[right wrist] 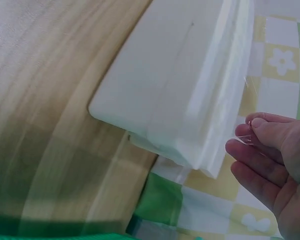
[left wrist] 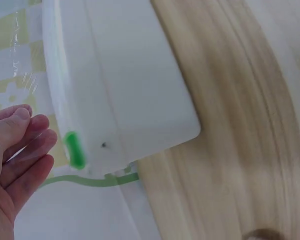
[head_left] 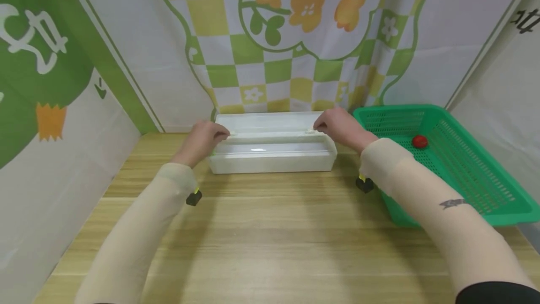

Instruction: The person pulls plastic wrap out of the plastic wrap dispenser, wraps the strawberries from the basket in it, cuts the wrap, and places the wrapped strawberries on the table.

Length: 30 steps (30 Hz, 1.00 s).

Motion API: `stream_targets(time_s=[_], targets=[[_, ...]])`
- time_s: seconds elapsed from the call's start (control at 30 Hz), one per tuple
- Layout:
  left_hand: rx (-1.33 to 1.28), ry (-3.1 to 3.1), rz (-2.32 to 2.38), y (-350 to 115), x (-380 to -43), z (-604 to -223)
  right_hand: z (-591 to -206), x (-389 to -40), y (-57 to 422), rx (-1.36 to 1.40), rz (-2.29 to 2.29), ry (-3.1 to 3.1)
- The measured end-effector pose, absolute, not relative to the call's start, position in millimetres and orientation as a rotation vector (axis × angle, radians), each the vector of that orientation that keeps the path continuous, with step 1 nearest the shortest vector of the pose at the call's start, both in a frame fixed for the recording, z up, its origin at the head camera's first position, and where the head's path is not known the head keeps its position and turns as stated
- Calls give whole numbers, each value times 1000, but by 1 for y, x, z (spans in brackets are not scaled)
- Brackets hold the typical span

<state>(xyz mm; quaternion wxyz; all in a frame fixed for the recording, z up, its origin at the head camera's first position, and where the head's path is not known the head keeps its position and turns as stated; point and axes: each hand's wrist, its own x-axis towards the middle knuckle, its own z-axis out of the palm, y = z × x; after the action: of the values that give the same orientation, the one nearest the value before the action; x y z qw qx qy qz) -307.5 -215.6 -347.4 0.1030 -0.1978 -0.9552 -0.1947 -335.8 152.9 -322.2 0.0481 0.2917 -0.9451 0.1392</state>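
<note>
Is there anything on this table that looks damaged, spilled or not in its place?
Nothing looks spilled or knocked over. One small oddity: a dark speck stands out against the white box near its green piece, too small to tell dirt from damage.

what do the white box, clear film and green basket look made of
White box: probably hard plastic, satin; rounded corners and soft sheen suggest it.
Clear film: likely thin plastic, glossy; it's see-through with bright streaks.
Green basket: seemingly moulded plastic, slightly glossy; evenly perforated walls.
</note>
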Motion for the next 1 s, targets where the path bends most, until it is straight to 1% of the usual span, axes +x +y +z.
stream_targets(time_s=[0.2,0.47,1.0], targets=[[-621,-2807,-550,-219,-307,-334,-309,-336,155,897,390,-2890],[-600,-2811,-506,-218,-307,-308,-290,-336,158,814,404,-2942],[-648,-2740,-438,-219,-310,-252,-236,-337,160,846,370,-2888]])
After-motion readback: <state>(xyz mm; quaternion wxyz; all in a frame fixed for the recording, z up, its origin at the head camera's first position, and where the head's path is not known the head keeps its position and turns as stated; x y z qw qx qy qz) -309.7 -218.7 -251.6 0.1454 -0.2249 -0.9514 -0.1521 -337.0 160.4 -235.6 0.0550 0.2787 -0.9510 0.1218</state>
